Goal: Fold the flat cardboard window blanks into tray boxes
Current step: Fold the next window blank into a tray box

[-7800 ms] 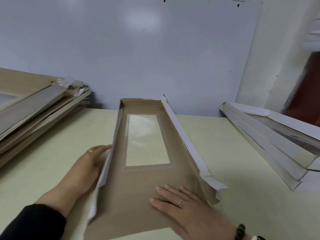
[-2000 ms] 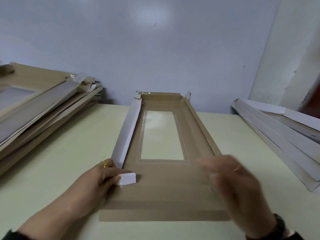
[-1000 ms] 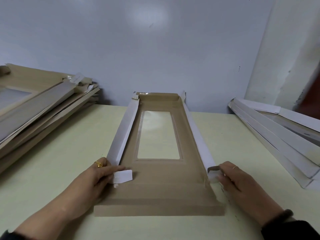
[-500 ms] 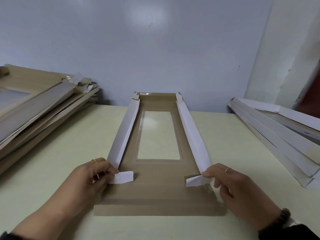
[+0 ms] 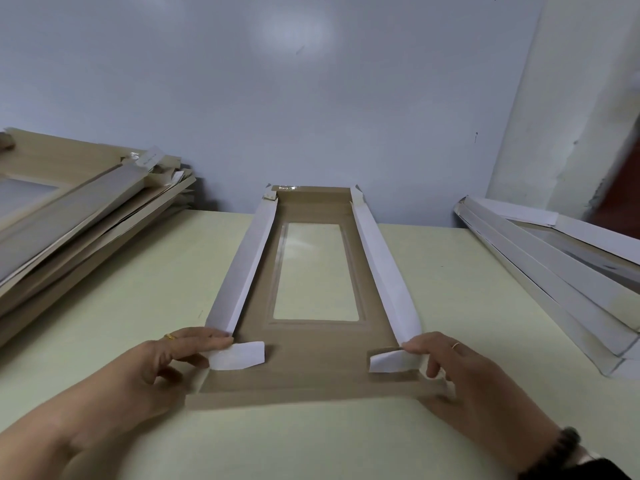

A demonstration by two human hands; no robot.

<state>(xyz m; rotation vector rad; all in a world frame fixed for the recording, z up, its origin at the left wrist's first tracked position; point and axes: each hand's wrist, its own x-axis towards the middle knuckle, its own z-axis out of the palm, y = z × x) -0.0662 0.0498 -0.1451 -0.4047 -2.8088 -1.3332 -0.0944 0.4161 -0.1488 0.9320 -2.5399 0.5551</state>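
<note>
Both hands (image 5: 149, 368) pinch cardbd blank (image 5: 311, 379), white tabs (image 5: 239, 355)

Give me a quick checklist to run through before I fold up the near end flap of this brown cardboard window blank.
1. Left long side wall raised, white face out: ok.
2. Right long side wall raised: ok, though it bows outward near the front.
3. Left white corner tab turned inward over the floor, held by the left hand: ok.
4. Right white corner tab turned inward, held by the right hand: ok, but it sits skewed.
5. Near end flap lying flat on the pale green table, free to lift: ok.
6. Far end wall locked: cannot tell.
</note>
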